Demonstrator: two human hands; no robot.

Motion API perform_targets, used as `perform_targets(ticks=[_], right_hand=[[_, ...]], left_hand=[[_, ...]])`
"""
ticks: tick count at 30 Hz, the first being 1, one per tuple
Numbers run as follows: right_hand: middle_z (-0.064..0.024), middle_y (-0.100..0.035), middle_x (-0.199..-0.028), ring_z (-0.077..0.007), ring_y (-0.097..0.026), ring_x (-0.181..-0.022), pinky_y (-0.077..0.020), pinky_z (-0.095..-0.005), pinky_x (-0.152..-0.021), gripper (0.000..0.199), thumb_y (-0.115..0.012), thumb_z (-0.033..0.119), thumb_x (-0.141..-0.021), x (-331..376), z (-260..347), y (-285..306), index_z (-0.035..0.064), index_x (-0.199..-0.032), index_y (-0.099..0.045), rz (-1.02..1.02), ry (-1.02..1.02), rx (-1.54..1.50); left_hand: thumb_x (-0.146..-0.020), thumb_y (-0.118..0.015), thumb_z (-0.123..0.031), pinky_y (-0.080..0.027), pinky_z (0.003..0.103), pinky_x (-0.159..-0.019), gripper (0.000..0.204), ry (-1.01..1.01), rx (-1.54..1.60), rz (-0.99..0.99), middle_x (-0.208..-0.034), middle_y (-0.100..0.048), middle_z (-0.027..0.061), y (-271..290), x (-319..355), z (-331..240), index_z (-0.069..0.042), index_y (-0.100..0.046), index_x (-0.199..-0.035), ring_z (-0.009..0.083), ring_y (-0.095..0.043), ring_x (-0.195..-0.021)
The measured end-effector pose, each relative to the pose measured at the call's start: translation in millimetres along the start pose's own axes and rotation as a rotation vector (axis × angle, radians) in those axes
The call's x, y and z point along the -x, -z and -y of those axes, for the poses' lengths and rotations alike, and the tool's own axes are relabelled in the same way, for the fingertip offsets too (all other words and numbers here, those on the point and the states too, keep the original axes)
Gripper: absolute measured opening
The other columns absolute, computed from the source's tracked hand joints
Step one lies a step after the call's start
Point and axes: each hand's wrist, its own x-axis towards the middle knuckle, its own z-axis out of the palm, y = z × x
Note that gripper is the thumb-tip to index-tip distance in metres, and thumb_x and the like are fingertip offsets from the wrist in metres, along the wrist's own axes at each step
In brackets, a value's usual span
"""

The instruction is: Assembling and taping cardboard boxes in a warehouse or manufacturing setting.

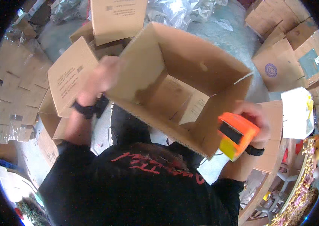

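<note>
Open cardboard box (178, 86): held up at chest height, tilted, mouth toward camera | left hand (105, 75): closed over box's left wall | right hand (255, 120): wrapped round orange tape dispenser (236, 135), touching box's near right corner | advice: steady box firmly, press flaps flush, lay tape straight along seam.

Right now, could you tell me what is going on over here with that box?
A person is holding an open cardboard box up in front of them, the left hand gripping its left wall. The right hand holds an orange tape dispenser against the box's right side. The box looks empty inside. Flattened cartons lie stacked to the left, and more boxes sit at the upper right.
</note>
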Motion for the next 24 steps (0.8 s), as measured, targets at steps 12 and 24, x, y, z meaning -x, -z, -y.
perform_targets(ticks=[12, 24], right_hand=[[-0.0107, -0.070, -0.099, -0.0196, -0.067, -0.084, -0.0536, -0.0283, -0.076, 0.067, -0.070, 0.012, -0.051, 8, -116, 37, -0.0049, -0.115, -0.062, -0.248, -0.260, -0.256], [-0.0057, -0.067, -0.086, -0.0119, -0.061, -0.066, -0.0502, -0.0246, -0.058, 0.046, -0.066, 0.008, -0.068, -60, -137, 14, -0.0031, -0.112, -0.064, -0.152, -0.380, -0.116]], left_hand=[[-0.089, -0.052, -0.067, -0.036, 0.041, -0.111, 0.114, 0.273, -0.057, 0.942, -0.141, -0.021, 0.0533, -114, -50, -111, 0.024, -0.006, -0.142, 0.0525, -0.034, -0.137], [-0.064, -0.072, -0.078, -0.023, 0.053, -0.117, 0.130, -0.199, 0.219, 1.442, -0.147, -0.007, 0.0514, -81, -59, -117, 0.003, -0.022, -0.153, 0.0615, -0.012, -0.141]])
